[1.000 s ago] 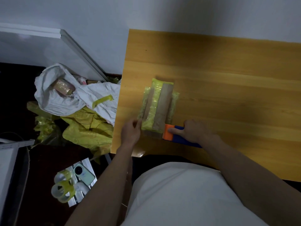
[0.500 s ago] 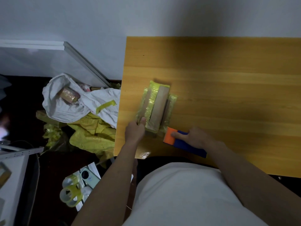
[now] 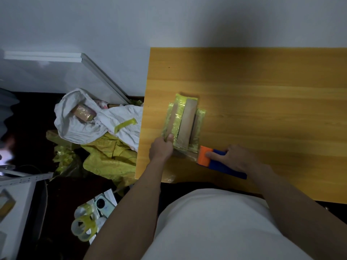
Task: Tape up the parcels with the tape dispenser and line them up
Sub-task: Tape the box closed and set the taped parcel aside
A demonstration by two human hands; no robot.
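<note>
— Where are the parcels (image 3: 185, 121) seen?

— A tight cluster of them, wrapped in yellow-green film with brown tape strips, is laid on the wooden table (image 3: 262, 94), near its left edge and towards the front.

— How is the cluster held?

— Its near left corner is gripped by the left hand (image 3: 161, 150); the thumb is pressed on top and the other fingers are curled round the side.

— And the tape dispenser (image 3: 216, 162)?

— It is laid on the table just beside the near right corner of the parcels, orange head towards them, blue handle angled away to the right. It is held by the right hand (image 3: 234, 159), fingers wrapped over the handle and the forefinger stretched onto the orange head. A strip of clear tape (image 3: 187, 153) is drawn between head and parcels.

— What is found off the table?

— On the floor to the left, a white sack (image 3: 84, 124) with a wrapped packet in it, crumpled yellow bags (image 3: 110, 160), and tape rolls (image 3: 83, 225) beside a phone (image 3: 104, 205) are seen.
</note>
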